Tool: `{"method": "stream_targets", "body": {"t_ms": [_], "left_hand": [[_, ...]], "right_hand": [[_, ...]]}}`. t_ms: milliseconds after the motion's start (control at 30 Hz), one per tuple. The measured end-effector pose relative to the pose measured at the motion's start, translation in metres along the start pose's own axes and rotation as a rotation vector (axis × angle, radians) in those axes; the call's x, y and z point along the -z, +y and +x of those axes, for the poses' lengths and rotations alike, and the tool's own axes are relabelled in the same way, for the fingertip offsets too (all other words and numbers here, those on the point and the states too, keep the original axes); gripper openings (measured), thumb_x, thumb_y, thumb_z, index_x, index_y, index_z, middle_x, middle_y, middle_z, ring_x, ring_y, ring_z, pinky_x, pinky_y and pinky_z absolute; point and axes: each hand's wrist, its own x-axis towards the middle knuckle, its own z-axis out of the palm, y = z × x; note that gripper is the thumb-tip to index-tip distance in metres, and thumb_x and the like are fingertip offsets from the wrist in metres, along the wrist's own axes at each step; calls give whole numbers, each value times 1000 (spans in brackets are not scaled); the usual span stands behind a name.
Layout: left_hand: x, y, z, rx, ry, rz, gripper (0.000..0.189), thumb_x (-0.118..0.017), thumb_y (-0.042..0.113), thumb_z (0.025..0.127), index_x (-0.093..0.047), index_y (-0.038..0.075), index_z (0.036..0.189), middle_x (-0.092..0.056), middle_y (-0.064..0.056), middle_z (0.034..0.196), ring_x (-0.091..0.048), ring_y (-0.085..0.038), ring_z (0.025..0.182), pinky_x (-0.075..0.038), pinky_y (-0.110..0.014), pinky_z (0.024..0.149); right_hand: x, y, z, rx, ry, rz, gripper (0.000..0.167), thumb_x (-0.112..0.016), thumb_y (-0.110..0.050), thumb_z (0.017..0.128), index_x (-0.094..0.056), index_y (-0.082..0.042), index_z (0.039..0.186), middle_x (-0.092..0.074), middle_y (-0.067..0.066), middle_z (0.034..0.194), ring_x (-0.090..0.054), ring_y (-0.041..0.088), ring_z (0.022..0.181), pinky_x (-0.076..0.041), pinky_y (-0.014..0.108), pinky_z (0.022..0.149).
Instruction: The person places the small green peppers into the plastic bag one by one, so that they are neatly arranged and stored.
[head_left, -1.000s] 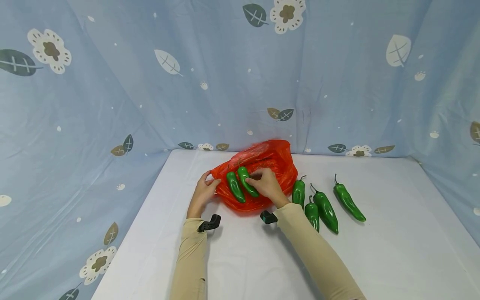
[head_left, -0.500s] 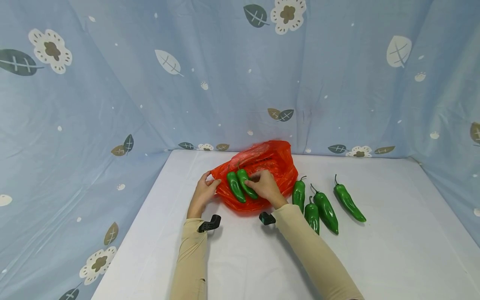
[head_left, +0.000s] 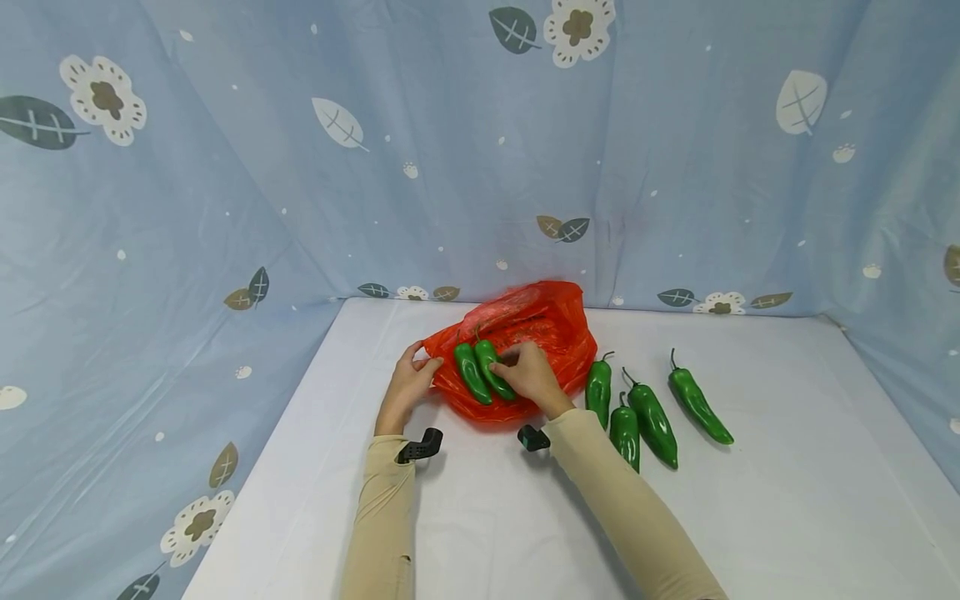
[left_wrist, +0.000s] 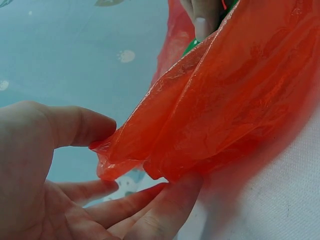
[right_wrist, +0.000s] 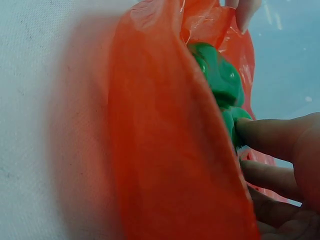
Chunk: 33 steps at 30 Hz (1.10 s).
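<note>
A red plastic bag [head_left: 570, 337] lies with its mouth spread at the back of the table. Two glossy green chili peppers rest side by side in it, a left pepper [head_left: 471, 373] and a right pepper [head_left: 491, 367]. My left hand [head_left: 408, 382] holds the bag's left edge between thumb and fingers, as the left wrist view shows of the bag film [left_wrist: 200, 115]. My right hand [head_left: 531, 371] reaches over the bag and grips the right pepper. In the right wrist view my thumb [right_wrist: 270, 137] presses on its green skin, and the bag's side partly hides the fingers.
Right of the bag lie several more green peppers, among them a long pepper [head_left: 654, 423] and one farther right [head_left: 699, 404]. My right sleeve [head_left: 622, 500] covers part of the nearer ones. A blue patterned curtain [head_left: 480, 167] stands behind the white table [head_left: 480, 517].
My right hand has brought its pepper slightly down and left, closer alongside the other pepper in the bag. My left hand stays at the bag's edge.
</note>
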Motion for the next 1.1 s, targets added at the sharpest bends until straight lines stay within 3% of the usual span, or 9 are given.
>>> {"method": "stream_targets", "body": {"t_ms": [767,933,1100], "left_hand": [[-1,-1,0,-11,9,21,69,-56,30,103,-27,10,163,-54,-26,150,-64,-35,125,-57,-44,102],[-1,-4,-2,-8,7,55,69,-55,29,104,-27,9,163,-55,-27,149,-65,-35,125,-54,-47,106],[0,-1,-2,-14,15,45,69,-57,30,103,-28,10,163,-54,-27,150,-63,-37,127,-53,-50,108]], "right_hand": [[0,-7,-7,-23,-3,-82,36,-77,-23,93,-74,-1,122,-75,13,114,-69,26,104,-60,42,96],[4,-9,-14,-2,12,-74,40,-77,-20,93,-71,2,125,-74,16,121,-70,30,108,-61,43,95],[10,-12,-16,31,28,-65,40,-77,-21,93,-71,2,125,-75,16,120,-69,27,101,-61,41,91]]}}
